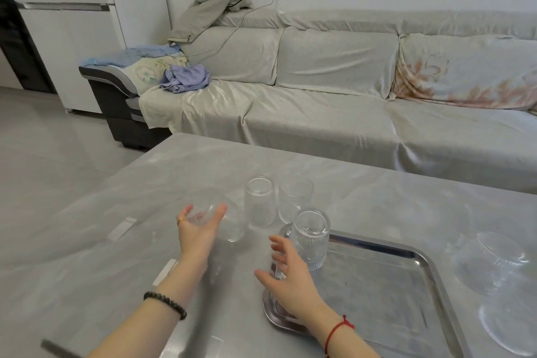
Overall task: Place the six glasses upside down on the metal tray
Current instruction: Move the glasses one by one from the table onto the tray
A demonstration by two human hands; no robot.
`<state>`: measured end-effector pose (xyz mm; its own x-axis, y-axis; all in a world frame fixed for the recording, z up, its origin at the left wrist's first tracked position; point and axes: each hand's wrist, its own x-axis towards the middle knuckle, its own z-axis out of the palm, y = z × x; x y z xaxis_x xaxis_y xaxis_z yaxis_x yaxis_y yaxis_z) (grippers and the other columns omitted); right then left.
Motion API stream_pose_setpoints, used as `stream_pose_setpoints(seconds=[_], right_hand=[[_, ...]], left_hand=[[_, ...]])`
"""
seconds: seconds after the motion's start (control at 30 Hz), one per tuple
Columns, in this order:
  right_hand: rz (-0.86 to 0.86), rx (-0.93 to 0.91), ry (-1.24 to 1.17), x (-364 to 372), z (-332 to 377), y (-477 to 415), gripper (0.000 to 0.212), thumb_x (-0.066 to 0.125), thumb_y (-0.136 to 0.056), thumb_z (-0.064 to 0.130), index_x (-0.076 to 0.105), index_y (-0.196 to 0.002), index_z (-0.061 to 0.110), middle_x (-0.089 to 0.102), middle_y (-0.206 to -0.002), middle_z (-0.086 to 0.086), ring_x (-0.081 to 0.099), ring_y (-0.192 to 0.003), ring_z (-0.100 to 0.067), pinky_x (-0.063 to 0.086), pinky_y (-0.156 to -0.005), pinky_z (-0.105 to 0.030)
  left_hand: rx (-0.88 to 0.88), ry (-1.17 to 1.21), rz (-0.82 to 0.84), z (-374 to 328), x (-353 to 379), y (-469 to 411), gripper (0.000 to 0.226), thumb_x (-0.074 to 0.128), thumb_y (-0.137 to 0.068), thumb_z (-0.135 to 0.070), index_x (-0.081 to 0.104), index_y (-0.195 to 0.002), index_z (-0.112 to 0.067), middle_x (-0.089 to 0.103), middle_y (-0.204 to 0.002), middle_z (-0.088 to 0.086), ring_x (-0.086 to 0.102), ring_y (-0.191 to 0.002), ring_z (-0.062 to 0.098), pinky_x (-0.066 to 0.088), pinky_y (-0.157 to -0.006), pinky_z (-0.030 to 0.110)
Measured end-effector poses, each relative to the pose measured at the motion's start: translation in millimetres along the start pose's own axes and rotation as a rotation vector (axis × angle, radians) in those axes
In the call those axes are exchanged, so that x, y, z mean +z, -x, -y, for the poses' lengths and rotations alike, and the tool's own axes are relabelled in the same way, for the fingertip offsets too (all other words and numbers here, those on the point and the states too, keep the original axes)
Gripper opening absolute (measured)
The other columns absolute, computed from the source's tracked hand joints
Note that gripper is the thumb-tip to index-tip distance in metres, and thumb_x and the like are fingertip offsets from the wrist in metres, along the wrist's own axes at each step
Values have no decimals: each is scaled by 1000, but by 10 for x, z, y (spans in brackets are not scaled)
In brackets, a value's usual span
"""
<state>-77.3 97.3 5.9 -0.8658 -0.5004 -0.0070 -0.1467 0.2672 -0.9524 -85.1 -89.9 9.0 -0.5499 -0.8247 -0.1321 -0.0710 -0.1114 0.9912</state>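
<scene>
Glasses are distributed across the grey tabletop (363,183) and the metal tray (401,293); your hands sit at the tray's near-left corner.

Hand pose:
- Your left hand (197,227) is extended forward, palm turned inward, fingers and thumb spread wide. It cups a blurred clear glass (229,224) at the glass's left side. Whether the fingers actually grip this glass cannot be determined because of motion blur. A ring sits on one finger and a dark bead bracelet (165,304) circles the wrist.
- Your right hand (287,270) hovers over the tray's left rim, fingers splayed and empty, just beside a ribbed glass. A red cord (337,328) is tied at this wrist.

Glass condition and location:
- One ribbed glass (311,238) stands upside down on the far-left corner of the tray, base uppermost.
- Two more ribbed glasses stand side by side on the tabletop just beyond the tray: the left one (259,202) and the right one (295,197). Their orientation cannot be determined.
- Two further clear glass items, one (491,261) behind the other (508,325), lie to the right of the tray, too blurred to describe.
</scene>
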Motion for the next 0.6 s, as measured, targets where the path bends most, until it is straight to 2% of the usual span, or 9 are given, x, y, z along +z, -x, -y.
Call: stream_pose_setpoints(seconds=[0.07,0.1,0.17,0.2,0.27,0.37,0.4,0.5,0.6], right_hand=[[-1,53,-130,5,36,42,68,72,-74,10,33,-128,26,41,-125,-2,48,-111,-18,39,-99,-28],[-6,73,-202,6,54,71,73,73,-74,9,30,-131,25,40,-126,-3,48,-111,-19,40,-99,-29],[-18,73,-341,5,88,151,74,72,-73,4,29,-129,25,43,-125,-1,55,-105,-13,46,-90,-22],[-28,52,-390,2,100,190,71,71,-73,0,31,-127,23,48,-123,0,60,-98,-6,50,-81,-16],[-90,4,-460,-25,102,280,67,71,-70,-6,35,-123,14,57,-119,-7,67,-88,-4,53,-69,-14],[-230,-43,-452,-190,105,434,64,79,-62,-3,46,-115,12,63,-112,-13,68,-93,-17,58,-77,-29],[-258,-59,-443,-281,87,476,61,80,-61,-3,49,-111,14,67,-106,-7,68,-91,-14,58,-73,-25],[-276,-81,-385,-615,27,579,57,83,-58,1,54,-103,20,70,-95,9,67,-87,-2,51,-64,-10],[-309,-62,-247,-947,-38,640,59,87,-53,15,55,-100,29,64,-103,13,61,-92,7,47,-71,-9]], left_hand=[[-144,269,115,-40,-54,266,60,74,-69,-34,51,-118,-10,61,-114,12,62,-97,23,54,-73,32],[-200,360,208,-59,-75,409,51,70,-69,-38,59,-109,-9,69,-102,10,67,-87,20,57,-64,27],[-290,414,362,-77,-87,688,42,62,-68,-48,66,-90,-13,75,-78,2,70,-70,16,56,-51,22],[-327,422,421,-69,-75,815,42,59,-68,-51,67,-88,-15,76,-76,2,71,-67,16,56,-50,23],[-402,433,534,-42,-27,1050,50,57,-65,-54,68,-91,-12,76,-83,7,71,-71,19,58,-53,27],[-492,333,674,-29,63,1301,62,53,-65,-62,67,-101,-13,72,-100,11,69,-83,24,60,-69,33],[-497,266,704,-25,98,1359,61,49,-68,-64,66,-102,-17,71,-103,9,68,-85,24,58,-71,33],[-426,22,748,-35,233,1510,49,39,-80,-64,62,-100,-26,68,-105,4,64,-86,24,53,-71,32],[-73,-245,662,50,328,1540,35,43,-87,-49,61,-98,-22,66,-113,8,62,-98,20,49,-85,34]])
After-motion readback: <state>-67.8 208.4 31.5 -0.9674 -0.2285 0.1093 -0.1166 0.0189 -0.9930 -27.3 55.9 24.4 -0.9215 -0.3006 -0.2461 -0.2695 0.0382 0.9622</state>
